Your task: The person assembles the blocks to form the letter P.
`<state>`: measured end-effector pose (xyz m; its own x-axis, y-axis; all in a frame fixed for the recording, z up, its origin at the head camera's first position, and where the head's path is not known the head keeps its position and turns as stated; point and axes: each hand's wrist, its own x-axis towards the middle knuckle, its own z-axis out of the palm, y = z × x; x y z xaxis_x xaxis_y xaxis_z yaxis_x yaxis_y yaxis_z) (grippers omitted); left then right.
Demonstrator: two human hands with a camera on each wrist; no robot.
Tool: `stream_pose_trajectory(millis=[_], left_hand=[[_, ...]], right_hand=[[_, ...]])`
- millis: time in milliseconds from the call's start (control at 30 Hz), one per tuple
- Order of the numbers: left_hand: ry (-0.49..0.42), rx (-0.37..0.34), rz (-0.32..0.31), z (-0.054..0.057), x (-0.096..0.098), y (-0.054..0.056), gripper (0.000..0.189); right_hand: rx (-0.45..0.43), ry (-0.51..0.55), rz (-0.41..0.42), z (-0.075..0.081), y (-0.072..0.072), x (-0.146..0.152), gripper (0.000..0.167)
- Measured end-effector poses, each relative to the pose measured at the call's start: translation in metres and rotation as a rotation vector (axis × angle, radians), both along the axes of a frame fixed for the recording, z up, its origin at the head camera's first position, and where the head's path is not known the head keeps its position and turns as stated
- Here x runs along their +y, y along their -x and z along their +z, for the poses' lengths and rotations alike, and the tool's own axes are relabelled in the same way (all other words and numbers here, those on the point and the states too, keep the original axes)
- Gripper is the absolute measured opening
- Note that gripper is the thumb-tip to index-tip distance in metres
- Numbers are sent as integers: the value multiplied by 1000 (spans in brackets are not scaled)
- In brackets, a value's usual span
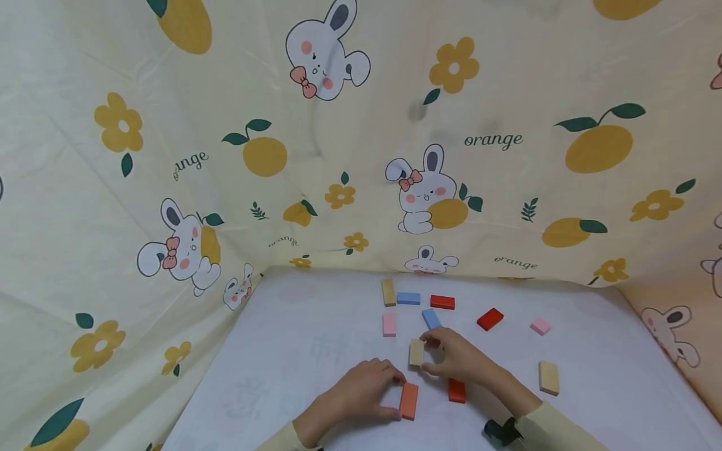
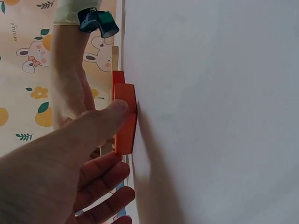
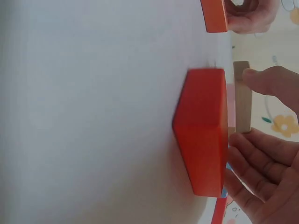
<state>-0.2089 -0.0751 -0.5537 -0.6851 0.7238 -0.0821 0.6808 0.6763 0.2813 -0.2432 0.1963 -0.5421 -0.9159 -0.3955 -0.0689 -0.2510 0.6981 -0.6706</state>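
Note:
In the head view my left hand (image 1: 363, 389) pinches an orange block (image 1: 408, 401) by its two ends. The left wrist view shows the thumb on one part of that orange block (image 2: 124, 133) and the index fingertip at its lower end. My right hand (image 1: 459, 358) holds a light wooden block (image 1: 416, 354) between thumb and fingers, a little farther back. In the right wrist view this wooden block (image 3: 243, 100) spans from thumb to fingertips. A red block (image 1: 457, 391) lies below the right hand, apart from both hands.
Behind the hands lie a blue block (image 1: 431, 319), a pink block (image 1: 389, 325), another wooden block (image 1: 388, 292), a second blue block (image 1: 408, 298) and a red block (image 1: 442, 302). To the right are a red block (image 1: 490, 319), a small pink block (image 1: 540, 326) and a wooden block (image 1: 549, 378). A patterned cloth (image 1: 316, 207) rises behind the white table (image 1: 271, 351).

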Motion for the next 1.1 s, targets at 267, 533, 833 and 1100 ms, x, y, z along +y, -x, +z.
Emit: stream_pose_trajectory(millis=[267, 533, 833, 1100], left_hand=[[-5, -20, 9, 0, -2, -13, 57], [-21, -30, 5, -1, 1, -21, 57], [-23, -24, 16, -3, 1, -27, 60], [-52, 47, 1, -5, -2, -30, 57]], right_hand=[[0, 9, 27, -3, -15, 1, 59], [34, -32, 89, -1, -26, 4, 57], [48, -57, 95, -2, -35, 6, 57], [88, -103, 126, -6, -38, 4, 58]])
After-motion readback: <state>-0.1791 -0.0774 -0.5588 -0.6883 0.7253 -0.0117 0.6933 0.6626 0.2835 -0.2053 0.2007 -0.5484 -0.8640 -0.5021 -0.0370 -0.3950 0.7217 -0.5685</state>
